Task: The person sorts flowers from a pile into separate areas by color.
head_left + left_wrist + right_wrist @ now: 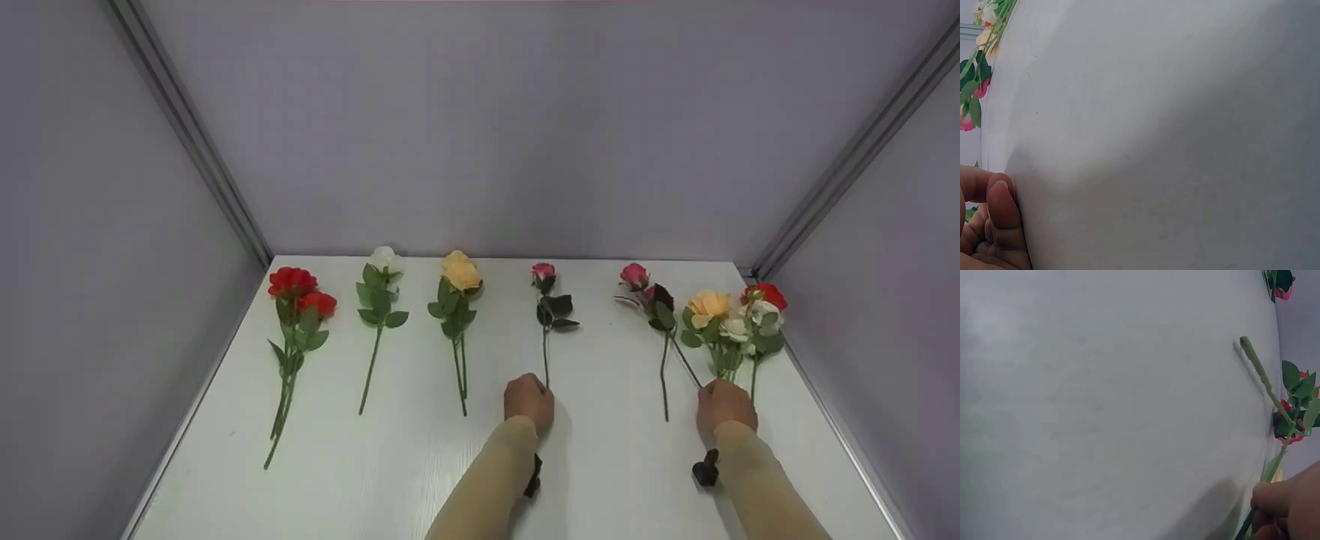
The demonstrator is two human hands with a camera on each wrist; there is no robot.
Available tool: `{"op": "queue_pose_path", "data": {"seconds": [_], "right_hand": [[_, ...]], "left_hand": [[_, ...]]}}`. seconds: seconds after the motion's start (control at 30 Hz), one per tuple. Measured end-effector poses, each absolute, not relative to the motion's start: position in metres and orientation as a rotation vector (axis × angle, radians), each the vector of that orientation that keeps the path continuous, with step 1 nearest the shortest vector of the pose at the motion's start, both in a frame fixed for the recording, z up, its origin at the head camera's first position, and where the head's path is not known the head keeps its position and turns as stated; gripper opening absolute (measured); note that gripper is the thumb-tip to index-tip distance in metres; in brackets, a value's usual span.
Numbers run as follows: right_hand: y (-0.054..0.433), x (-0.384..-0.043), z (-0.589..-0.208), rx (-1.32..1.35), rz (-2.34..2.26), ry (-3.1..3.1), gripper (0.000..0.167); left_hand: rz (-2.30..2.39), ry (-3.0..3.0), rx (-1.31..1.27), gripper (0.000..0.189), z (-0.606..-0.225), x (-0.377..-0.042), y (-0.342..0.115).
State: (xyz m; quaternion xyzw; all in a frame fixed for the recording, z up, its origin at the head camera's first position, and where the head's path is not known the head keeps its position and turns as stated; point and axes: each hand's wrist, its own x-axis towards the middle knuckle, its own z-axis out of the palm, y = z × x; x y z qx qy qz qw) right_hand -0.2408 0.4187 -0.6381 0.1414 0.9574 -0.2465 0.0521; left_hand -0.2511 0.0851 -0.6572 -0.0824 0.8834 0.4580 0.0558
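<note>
My left hand (pixel 529 397) pinches the lower stem of a pink rose (pixel 544 273) lying mid-table; its dark leaves spread to the right of the stem. In the left wrist view the thumb (pixel 1004 205) meets the index finger, and the stem between them is hidden. On the right side, my right hand (pixel 726 409) pinches a green stem (pixel 1283 453) between thumb and finger. That stem leads up to a pink rose (pixel 660 297). A second pink rose (pixel 634 276) lies against it, its stem end (pixel 1246 343) free.
Beside my right hand lie a yellow flower (pixel 709 307), white flowers (pixel 763 315) and a red flower (pixel 771 294). To the left are yellow roses (pixel 460 270), a white rose (pixel 385 259) and red flowers (pixel 292 281). Grey walls (pixel 480 135) enclose the white table (pixel 360 480).
</note>
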Motion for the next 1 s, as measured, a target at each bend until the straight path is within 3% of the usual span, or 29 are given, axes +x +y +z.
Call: {"op": "queue_pose_path", "data": {"seconds": [0.33,0.7,1.0], "right_hand": [[0.41,-0.243,-0.617,0.343,-0.99,2.982,0.041],[0.383,-0.243,-0.587,0.415,-1.398,2.865,0.05],[0.322,-0.254,-0.573,0.269,-1.927,2.537,0.04]], "left_hand": [[1.411,2.664,-0.231,0.012,-0.654,-0.247,0.084],[1.489,2.536,-0.234,0.009,-0.642,-0.238,0.078],[1.606,2.533,0.011,0.015,-0.62,-0.215,0.087]]}}
